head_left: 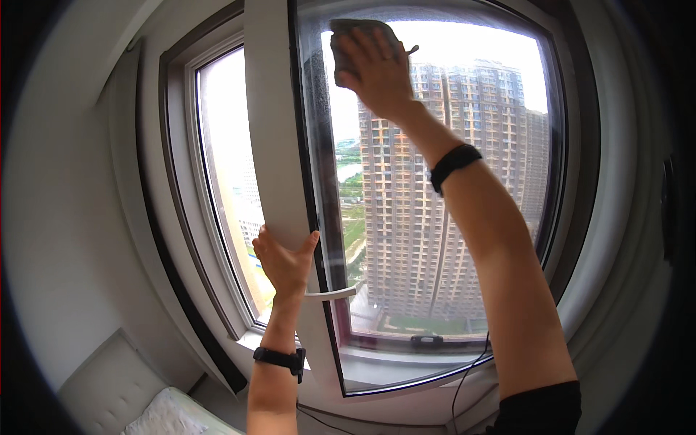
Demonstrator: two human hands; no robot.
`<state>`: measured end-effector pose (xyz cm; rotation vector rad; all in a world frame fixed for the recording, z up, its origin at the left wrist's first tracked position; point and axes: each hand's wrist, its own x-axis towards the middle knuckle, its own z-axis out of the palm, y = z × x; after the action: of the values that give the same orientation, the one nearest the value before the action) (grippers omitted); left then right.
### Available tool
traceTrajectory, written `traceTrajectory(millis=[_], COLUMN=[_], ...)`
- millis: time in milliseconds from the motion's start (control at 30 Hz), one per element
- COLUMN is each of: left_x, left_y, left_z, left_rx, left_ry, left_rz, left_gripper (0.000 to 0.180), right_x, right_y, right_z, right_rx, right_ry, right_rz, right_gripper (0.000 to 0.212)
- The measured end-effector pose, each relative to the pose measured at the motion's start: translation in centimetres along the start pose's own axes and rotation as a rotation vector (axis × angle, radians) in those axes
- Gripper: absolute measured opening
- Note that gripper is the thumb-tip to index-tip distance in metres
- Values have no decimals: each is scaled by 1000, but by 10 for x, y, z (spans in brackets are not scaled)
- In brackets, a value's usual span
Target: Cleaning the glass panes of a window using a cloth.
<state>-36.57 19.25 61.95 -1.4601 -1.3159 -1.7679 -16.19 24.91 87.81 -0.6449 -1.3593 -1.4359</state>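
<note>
My right hand (377, 69) reaches up with its fingers spread over a dark grey cloth (355, 36), pressing it flat against the upper left of the window pane (442, 210). A small loop sticks out from the cloth's right side. Lower down, my left hand (285, 261) grasps the pale upright window post (270, 109), its thumb at the dark right edge and its fingers at the left edge. A white window handle (332, 294) lies just below and right of that hand. Fine wet-looking specks mark the glass left of the cloth.
A narrower window (225, 145) stands at the left. A thin black cable (464, 377) hangs below the pane's lower right. At the lower left are a tufted headboard (109, 377) and a pillow (170, 413). A pale curtain (609, 239) hangs at the right.
</note>
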Motion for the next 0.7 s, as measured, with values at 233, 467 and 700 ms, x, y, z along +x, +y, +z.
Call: traceTrajectory(millis=[233, 467, 700], left_x=[-4, -3, -5], left_y=[-8, -6, -14], left_z=[1, -2, -5], left_rx=[-18, -34, -71], left_ry=[63, 71, -55], left_rz=[10, 28, -37], left_gripper=[69, 66, 78], right_x=[-39, -105, -192], right_y=[105, 224, 344], right_z=[-28, -66, -103], right_rx=[-127, -158, -184], right_ry=[17, 10, 144], right_rz=[219, 435, 458], right_gripper=[58, 58, 59])
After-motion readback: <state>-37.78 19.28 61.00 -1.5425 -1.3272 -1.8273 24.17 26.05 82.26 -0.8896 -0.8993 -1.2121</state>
